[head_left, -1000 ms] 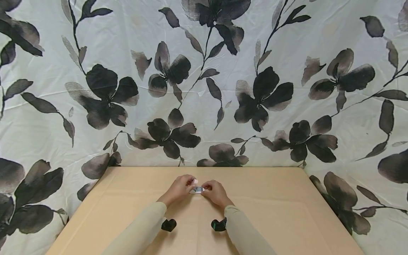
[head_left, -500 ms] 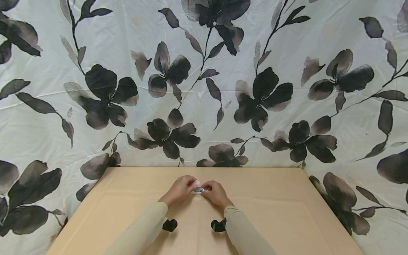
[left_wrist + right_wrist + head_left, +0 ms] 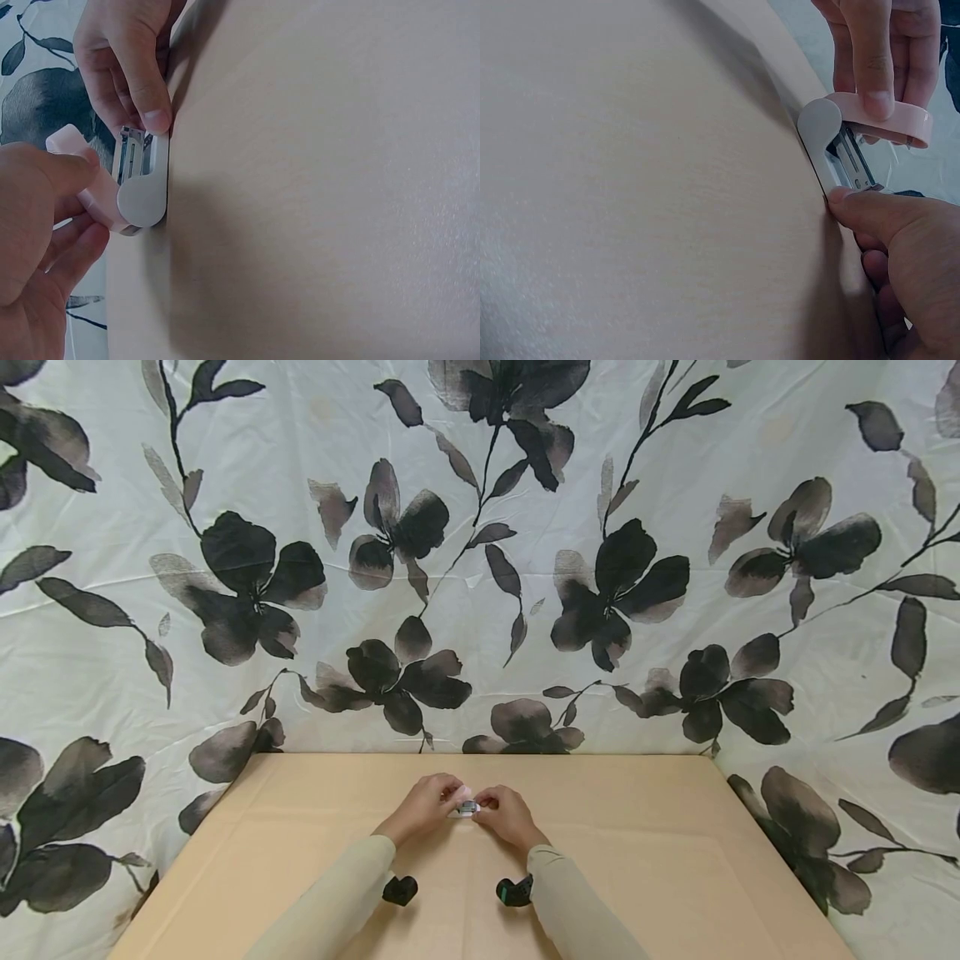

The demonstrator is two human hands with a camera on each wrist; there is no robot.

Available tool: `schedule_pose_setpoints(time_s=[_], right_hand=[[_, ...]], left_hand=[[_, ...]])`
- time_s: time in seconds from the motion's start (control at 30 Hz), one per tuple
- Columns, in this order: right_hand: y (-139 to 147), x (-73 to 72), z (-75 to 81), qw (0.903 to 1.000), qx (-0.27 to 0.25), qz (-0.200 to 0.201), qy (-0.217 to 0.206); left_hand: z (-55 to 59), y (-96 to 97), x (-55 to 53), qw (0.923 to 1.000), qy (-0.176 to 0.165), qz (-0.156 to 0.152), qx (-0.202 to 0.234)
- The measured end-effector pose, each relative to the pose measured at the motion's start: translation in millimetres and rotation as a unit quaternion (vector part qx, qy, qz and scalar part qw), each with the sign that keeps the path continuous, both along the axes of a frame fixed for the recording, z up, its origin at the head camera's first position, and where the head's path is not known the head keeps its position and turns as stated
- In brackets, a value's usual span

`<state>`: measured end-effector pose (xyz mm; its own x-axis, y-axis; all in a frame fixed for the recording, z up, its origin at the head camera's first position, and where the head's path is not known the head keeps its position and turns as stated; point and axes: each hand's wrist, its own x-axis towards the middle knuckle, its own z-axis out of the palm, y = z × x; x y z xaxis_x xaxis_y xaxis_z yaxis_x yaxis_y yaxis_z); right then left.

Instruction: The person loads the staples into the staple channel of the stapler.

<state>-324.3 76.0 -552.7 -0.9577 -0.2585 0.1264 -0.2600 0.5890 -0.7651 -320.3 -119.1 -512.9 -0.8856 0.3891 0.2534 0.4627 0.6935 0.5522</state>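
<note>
A small stapler [image 3: 142, 199] with a white base and a pink top cover stands over the table, its cover swung up from the base. The metal staple channel [image 3: 855, 161] shows in the gap. My left hand [image 3: 425, 806] pinches the pink cover [image 3: 105, 196] between thumb and fingers. At the other end, my right hand [image 3: 507, 812] grips the tip of the white base [image 3: 820, 124], thumb on its near side. The fingers behind the base are partly hidden.
The tan table [image 3: 637, 860] stretches out on all sides of the hands. Behind it hangs a white cloth [image 3: 525, 610] with dark flowers. A black wrist device [image 3: 400, 890] sits under the left sleeve, another black device [image 3: 514, 890] under the right.
Over the last second my left hand and the pink cover have shifted slightly to the right, toward the right hand. My right hand has stayed in place on the base.
</note>
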Motion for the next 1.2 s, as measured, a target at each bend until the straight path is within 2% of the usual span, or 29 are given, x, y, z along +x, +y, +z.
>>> schedule_pose_setpoints(time_s=[0.23,0.6,0.9,1.0,1.2], right_hand=[[0,1.5,-0.6,1.0,0.001,0.0,0.01],[2,3.3,0.4,0.9998,0.004,0.005,0.016],[1,1.9,0.4,0.9998,0.009,0.011,0.016],[0,-0.5,2.9,0.9994,0.015,0.021,0.021],[-1,-2.1,9.2,0.9991,0.024,0.033,0.002]], left_hand=[[-0.6,-0.2,1.2,0.9998,0.008,-0.015,0.008],[1.2,6.6,2.4,0.9999,0.003,-0.006,-0.012],[0.2,9.7,1.2,0.9985,0.006,0.007,-0.055],[1.9,10.3,0.2,0.9984,0.008,0.003,-0.055],[2.0,10.8,0.2,0.9987,-0.01,-0.003,-0.049]])
